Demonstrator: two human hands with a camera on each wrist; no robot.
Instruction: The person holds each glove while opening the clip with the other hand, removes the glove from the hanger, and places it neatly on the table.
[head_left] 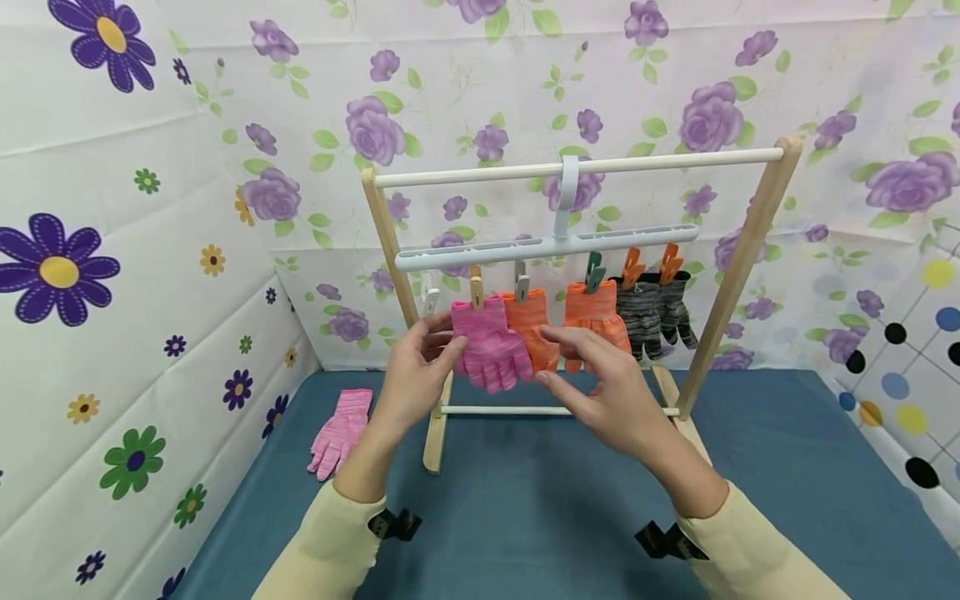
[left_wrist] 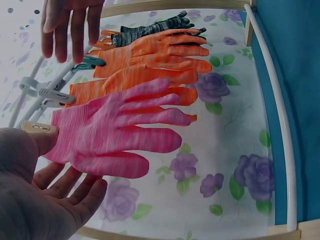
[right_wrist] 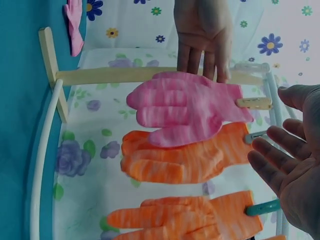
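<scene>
A pink knit glove (head_left: 491, 343) hangs by its cuff from a beige clothespin (head_left: 477, 288). My left hand (head_left: 422, 362) is at the glove's left edge, thumb at the cuff and fingers loosely bent beside it. To the right, my right hand (head_left: 609, 385) is held with its fingers relaxed and apart, in front of the orange gloves and holding nothing. One orange glove (right_wrist: 185, 157) hangs from a grey clothespin (head_left: 521, 282), another orange glove (head_left: 596, 312) from a green clothespin (head_left: 595, 272).
Dark grey gloves (head_left: 641, 312) hang at the right from orange clothespins (head_left: 633, 268). A white clothespin (head_left: 429, 292) hangs at the left end of the white hanger (head_left: 540, 247), on a wooden rack (head_left: 738, 250). Another pink glove (head_left: 341, 433) lies on the blue tabletop (head_left: 495, 492).
</scene>
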